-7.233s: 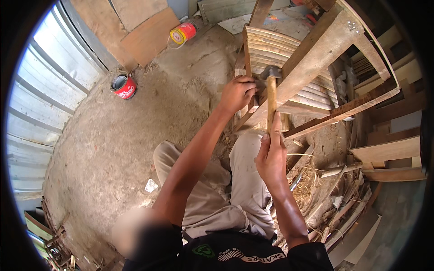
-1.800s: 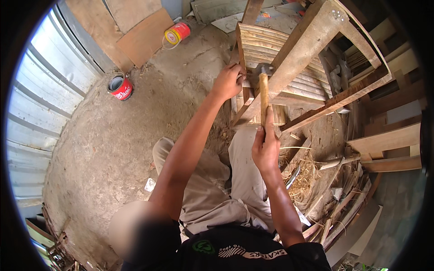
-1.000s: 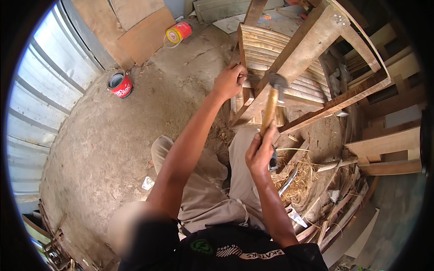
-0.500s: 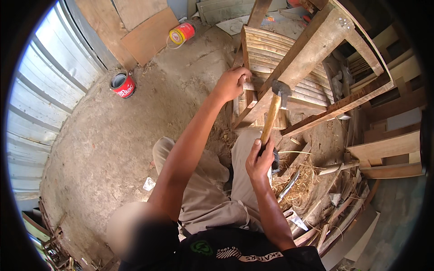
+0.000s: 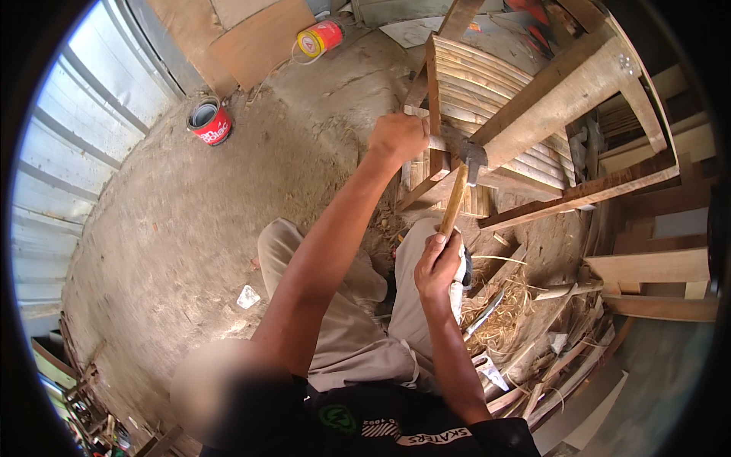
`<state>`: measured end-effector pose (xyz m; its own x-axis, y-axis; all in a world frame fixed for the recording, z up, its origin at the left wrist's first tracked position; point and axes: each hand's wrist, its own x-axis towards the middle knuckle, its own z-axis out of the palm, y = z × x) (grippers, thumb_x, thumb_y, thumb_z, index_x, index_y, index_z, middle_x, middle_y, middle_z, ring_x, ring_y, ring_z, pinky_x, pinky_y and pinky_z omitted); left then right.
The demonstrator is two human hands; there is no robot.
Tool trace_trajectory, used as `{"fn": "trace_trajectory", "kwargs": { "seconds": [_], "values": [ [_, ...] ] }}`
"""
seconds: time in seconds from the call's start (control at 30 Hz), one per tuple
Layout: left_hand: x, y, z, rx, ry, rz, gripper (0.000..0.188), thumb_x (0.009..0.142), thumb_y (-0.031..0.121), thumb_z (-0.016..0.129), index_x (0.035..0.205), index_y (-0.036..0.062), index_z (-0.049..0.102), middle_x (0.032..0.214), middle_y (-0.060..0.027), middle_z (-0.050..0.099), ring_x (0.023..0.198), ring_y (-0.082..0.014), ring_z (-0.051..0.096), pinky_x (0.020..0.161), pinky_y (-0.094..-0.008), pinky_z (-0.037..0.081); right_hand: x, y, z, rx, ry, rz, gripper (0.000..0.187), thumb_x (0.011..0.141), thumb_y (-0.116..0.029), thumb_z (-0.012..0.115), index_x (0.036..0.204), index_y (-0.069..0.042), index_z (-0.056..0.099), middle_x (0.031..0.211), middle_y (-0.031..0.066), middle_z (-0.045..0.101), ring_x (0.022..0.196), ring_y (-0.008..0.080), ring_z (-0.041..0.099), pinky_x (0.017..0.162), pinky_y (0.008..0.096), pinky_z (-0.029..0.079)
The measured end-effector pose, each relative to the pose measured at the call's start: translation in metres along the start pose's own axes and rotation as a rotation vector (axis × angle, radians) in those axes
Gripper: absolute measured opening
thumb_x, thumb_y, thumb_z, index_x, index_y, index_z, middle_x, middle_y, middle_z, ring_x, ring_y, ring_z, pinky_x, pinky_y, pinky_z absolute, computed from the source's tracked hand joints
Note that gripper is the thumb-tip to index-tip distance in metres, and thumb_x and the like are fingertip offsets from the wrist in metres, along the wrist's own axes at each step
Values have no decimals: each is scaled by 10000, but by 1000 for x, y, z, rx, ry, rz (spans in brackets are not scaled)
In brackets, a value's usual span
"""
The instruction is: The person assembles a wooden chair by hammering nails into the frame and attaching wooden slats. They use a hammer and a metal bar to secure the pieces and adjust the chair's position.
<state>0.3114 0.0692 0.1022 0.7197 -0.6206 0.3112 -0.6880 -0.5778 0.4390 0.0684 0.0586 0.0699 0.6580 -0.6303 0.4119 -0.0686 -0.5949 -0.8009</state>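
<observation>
A wooden chair (image 5: 560, 99) with a seat of bamboo slats (image 5: 476, 80) lies tipped over before me. My left hand (image 5: 400, 139) is closed in a fist at a short wooden piece on the frame's near left side. Its fingertips are turned away, so what they grip is hidden; a pale strip (image 5: 437, 142) shows just beside the knuckles. My right hand (image 5: 438, 263) is wrapped round the wooden handle of a hammer (image 5: 454, 199). The dark hammer head (image 5: 472, 158) is up by the chair frame, a little right of my left hand.
A red paint can (image 5: 210, 123) and a red-and-yellow can (image 5: 320, 38) are on the dirt floor (image 5: 175, 221). At my right are a knife-like blade (image 5: 484, 314), fibre shavings (image 5: 510, 308) and scrap wood strips (image 5: 563, 365). Corrugated metal sheeting (image 5: 84, 129) stands at the left.
The view has shifted, so the chair appears farther right. My left hand has turned into a tighter fist, and the hammer head is nearer the chair piece beside it.
</observation>
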Motion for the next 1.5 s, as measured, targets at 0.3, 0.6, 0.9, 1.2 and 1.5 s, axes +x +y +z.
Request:
{"fn": "trace_trajectory", "kwargs": {
  "seconds": [0.3, 0.6, 0.9, 1.2, 1.5],
  "values": [
    [3, -4, 10, -35, -16, -28, 413, 937, 274, 488, 658, 36, 677, 691, -199, 674, 669, -378, 681, 657, -473, 556, 11, -3, -7, -1, -47, 104, 326, 1048, -282, 400, 1015, 24, 508, 627, 100, 531, 500, 208, 511, 499, 344, 419],
    [1, -3, 6, -19, -92, 3, 257, 824, 225, 578, 712, 30, 702, 732, -179, 695, 723, -348, 703, 661, -456, 566, 7, -25, -5, 204, 8, -15, 315, 1047, -261, 404, 977, 21, 526, 599, 133, 511, 486, 255, 520, 495, 378, 414],
    [0, -1, -1, -46, -98, -10, 223, 810, 228, 582, 743, 70, 724, 764, -175, 704, 756, -350, 705, 690, -454, 567, 9, -16, -8, -22, 6, 126, 305, 1043, -247, 421, 988, 29, 539, 609, 120, 521, 514, 215, 536, 501, 359, 420],
    [-1, 2, -5, -32, -81, -13, 239, 835, 203, 554, 746, 58, 722, 764, -180, 704, 744, -353, 706, 684, -450, 569, 10, -16, -11, 82, -28, 90, 338, 1052, -287, 390, 1041, 25, 519, 581, 88, 494, 478, 181, 494, 490, 329, 409],
    [1, 2, -8, -13, -140, -28, 231, 841, 215, 560, 805, 64, 730, 832, -160, 713, 803, -326, 707, 724, -433, 569, 8, -19, -10, 59, -21, 129, 302, 1063, -279, 400, 982, -3, 489, 590, 21, 456, 493, 99, 413, 436, 311, 331]
  ]
}}
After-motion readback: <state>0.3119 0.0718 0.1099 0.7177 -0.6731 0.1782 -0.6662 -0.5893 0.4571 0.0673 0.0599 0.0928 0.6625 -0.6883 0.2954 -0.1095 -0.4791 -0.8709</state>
